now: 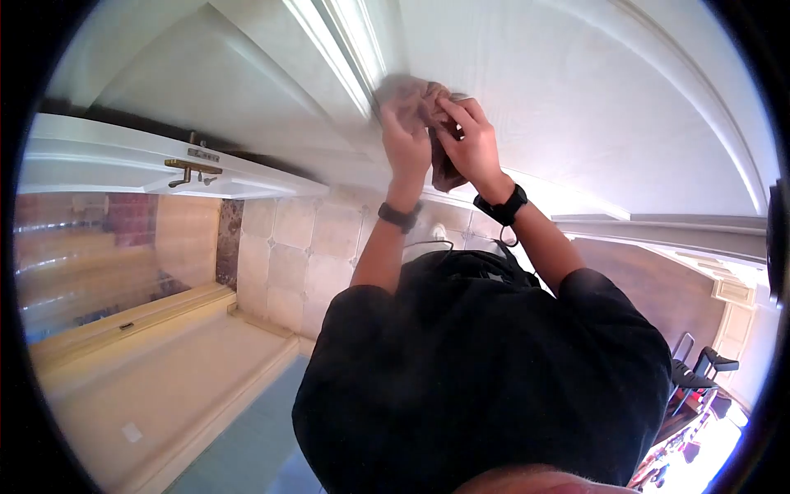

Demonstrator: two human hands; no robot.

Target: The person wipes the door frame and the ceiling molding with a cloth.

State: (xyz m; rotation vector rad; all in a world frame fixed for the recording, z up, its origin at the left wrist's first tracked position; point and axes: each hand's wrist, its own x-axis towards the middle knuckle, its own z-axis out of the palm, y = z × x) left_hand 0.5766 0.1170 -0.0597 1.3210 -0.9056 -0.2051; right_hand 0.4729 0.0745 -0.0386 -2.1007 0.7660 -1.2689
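Both hands are closed on the brown cloth point(415, 99): right hand point(471, 150) pinches a fold between thumb and fingers, left hand point(405, 152) has the bunched part, its far fingertips too blurred to read. Two-handed hold probably keeps the wad gathered, since loose fabric sags below the right fingers. Cloth is up at the white panelled surface point(559, 107), beside the ridged moulding point(341, 53); can't confirm contact, the hands and folds cover it. Arms are extended, likely because the cloth is out in front of the body. Dark wristband point(399, 216) on the left wrist, black watch point(504, 206) on the right, thin cord looping near it. Black shirt point(485, 362) fills the near side. Farther out on the left: white door edge point(107, 160) with a brass handle point(193, 169), then pale floor tiles point(296, 239) beyond the arm.
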